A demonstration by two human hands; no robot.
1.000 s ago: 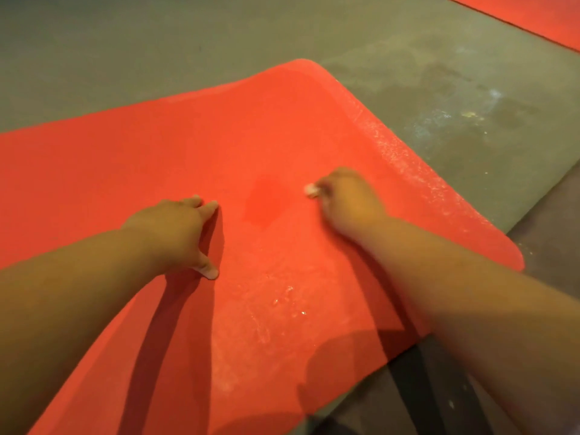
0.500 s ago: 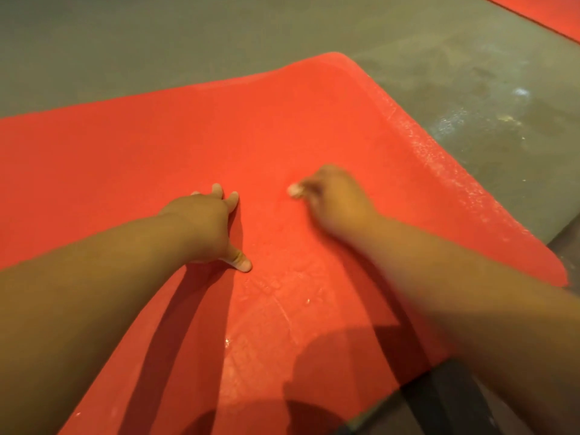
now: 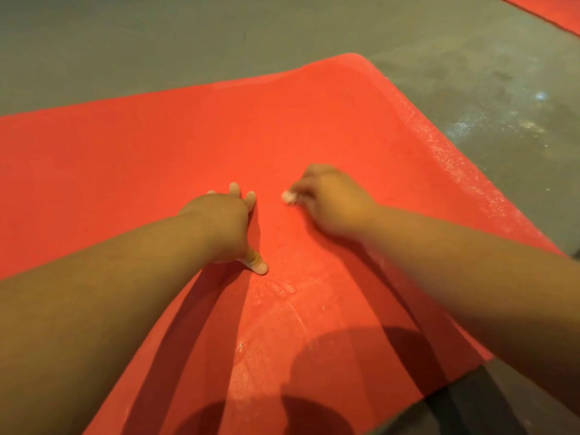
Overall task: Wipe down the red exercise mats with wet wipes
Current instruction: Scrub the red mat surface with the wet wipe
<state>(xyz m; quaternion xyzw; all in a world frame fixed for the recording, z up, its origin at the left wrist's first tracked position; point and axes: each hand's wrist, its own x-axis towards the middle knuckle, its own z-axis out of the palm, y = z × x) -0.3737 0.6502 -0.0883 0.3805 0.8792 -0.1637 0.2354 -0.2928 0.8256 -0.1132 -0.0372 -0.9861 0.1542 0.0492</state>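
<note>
The red mat [image 3: 157, 146] lies under my flat, spread left hand [image 3: 224, 227]; my right hand [image 3: 332, 202] grasps a balled-up wet wipe [image 3: 288, 197] against it

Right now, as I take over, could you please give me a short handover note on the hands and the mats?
Left hand: open, fingers spread, pressing on the near red mat.
Right hand: grips a bunched wet wipe against that mat, beside the left hand.
Done, it seems: wet streaks on the mat's near middle and along its right edge.
To do: its far and left parts look dry; a second red mat lies far right, barely in view.
</note>
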